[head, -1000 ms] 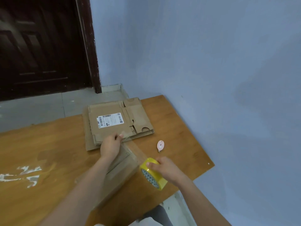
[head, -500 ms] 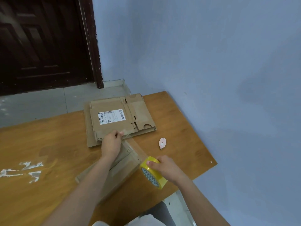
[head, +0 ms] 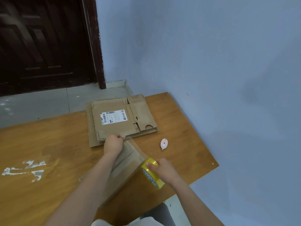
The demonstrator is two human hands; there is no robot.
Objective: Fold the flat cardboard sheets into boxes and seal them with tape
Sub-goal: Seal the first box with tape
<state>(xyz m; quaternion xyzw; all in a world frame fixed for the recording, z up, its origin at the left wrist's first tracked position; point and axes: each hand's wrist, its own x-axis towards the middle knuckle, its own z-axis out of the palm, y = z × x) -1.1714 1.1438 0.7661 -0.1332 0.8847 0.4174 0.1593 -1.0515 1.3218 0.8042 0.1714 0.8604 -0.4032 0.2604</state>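
A flat folded cardboard box (head: 125, 160) lies on the wooden table (head: 48, 144) under my left forearm. My left hand (head: 114, 143) pinches the free end of a clear tape strip (head: 137, 148) at the box's far edge. The strip runs back to a yellow tape roll (head: 152, 174), which my right hand (head: 162, 170) grips at the box's near right corner. A stack of flat cardboard sheets (head: 120, 119), the top one with a white shipping label, lies just beyond my left hand.
A small pink cutter (head: 163, 143) lies on the table right of the box. The table's right edge meets a blue wall (head: 211, 79). A dark door (head: 45, 43) and grey floor lie beyond the far edge. White paint marks sit at the left.
The view has tilted slightly. Both hands stay in nearly the same places, with the tape strip still stretched between them.
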